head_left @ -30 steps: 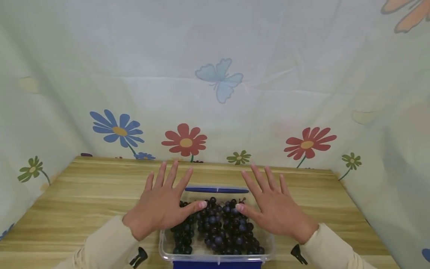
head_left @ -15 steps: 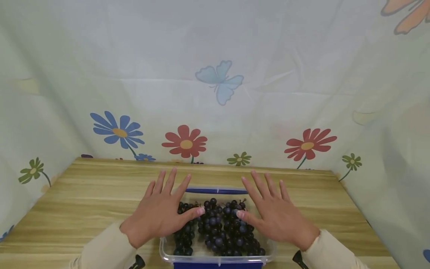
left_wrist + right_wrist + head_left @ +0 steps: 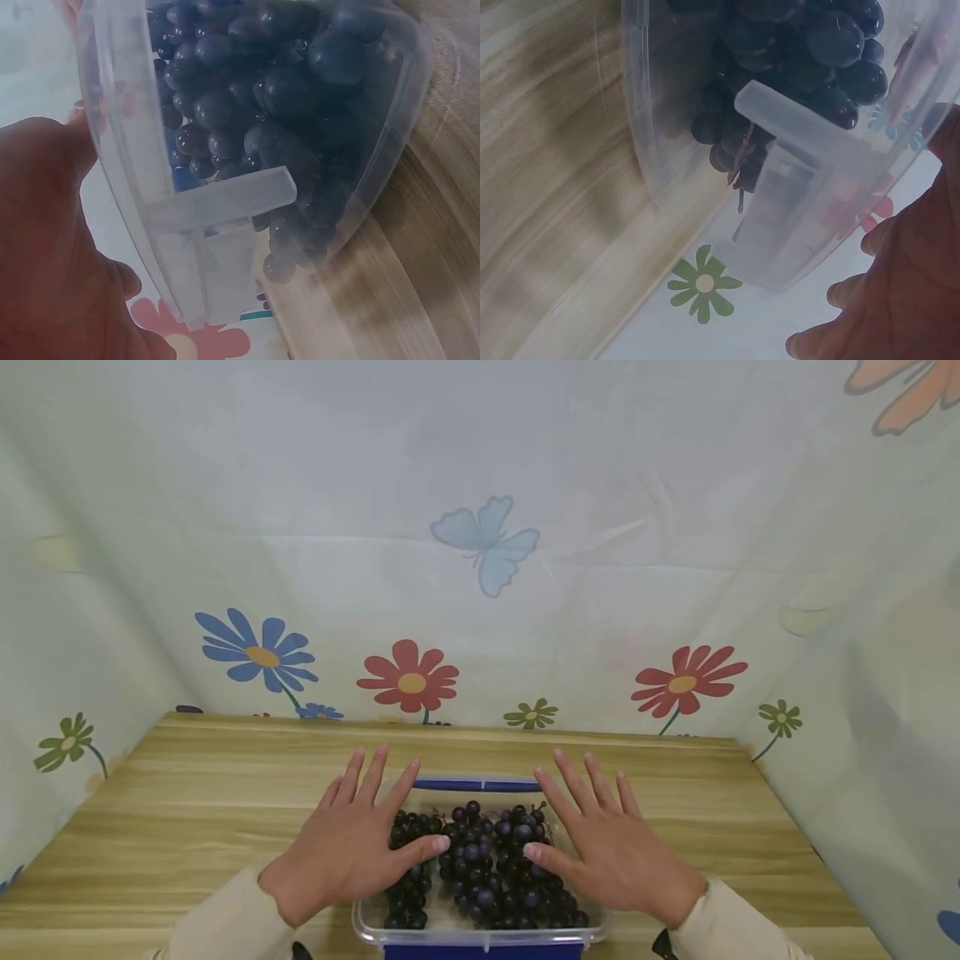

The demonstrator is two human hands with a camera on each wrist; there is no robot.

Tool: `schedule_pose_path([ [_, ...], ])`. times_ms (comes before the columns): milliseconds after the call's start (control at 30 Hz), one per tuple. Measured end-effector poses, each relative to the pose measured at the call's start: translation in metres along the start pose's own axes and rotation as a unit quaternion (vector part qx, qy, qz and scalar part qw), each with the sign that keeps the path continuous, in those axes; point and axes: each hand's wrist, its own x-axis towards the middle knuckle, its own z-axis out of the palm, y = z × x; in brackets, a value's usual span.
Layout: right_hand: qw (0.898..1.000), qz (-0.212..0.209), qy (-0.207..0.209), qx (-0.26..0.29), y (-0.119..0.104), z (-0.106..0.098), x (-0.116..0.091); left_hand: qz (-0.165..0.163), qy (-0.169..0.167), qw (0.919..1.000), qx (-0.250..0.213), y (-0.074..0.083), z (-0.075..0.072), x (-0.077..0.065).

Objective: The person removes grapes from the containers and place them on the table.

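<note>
A clear plastic box (image 3: 480,937) with blue latches stands at the near middle of the table. Inside it lie several bunches of dark purple grapes (image 3: 480,877). My left hand (image 3: 345,847) is spread palm down over the box's left side, its thumb overlapping the grapes. Mirroring it, my right hand (image 3: 618,852) is spread over the right side, thumb pointing inward. Neither hand holds anything. In the left wrist view the box's clear side wall (image 3: 120,150) stands beside my palm, grapes showing through. The right wrist view has the opposite end wall (image 3: 795,262) near my fingers.
The wood-grain table (image 3: 225,793) reaches back to a pale cloth backdrop (image 3: 480,460) printed with flowers and butterflies. More of this cloth hangs at the left and right sides. Small black pieces (image 3: 663,943) show under my sleeves.
Both hands have drifted slightly back toward me, still spread over the box. The box and the grapes have stayed in place.
</note>
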Motion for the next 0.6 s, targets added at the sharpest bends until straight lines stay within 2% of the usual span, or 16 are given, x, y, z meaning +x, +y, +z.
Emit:
schedule_pose_path([
  [600,1.0,0.005,-0.011,0.012,-0.0002,0.0002,-0.0015,-0.01,-0.028,0.9995,-0.014,-0.0066,0.0052,-0.0035],
])
